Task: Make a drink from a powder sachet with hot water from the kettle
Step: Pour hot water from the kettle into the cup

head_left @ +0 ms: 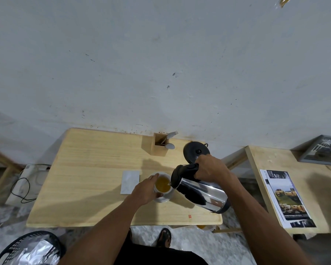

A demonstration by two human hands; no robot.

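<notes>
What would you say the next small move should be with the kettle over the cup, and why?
Probably tip the kettle back upright to stop pouring. The right hand holds it tilted with its spout at the cup, which the left hand steadies, and the orange liquid already looks near the rim.

Both arms are bare, with no sleeves, rings or watch to be seen on the left hand [144, 190] or the right hand [208, 168]. The person wears dark black clothes [161, 255] low down. One foot has a dark sandal [164, 238] with open toes.
</notes>
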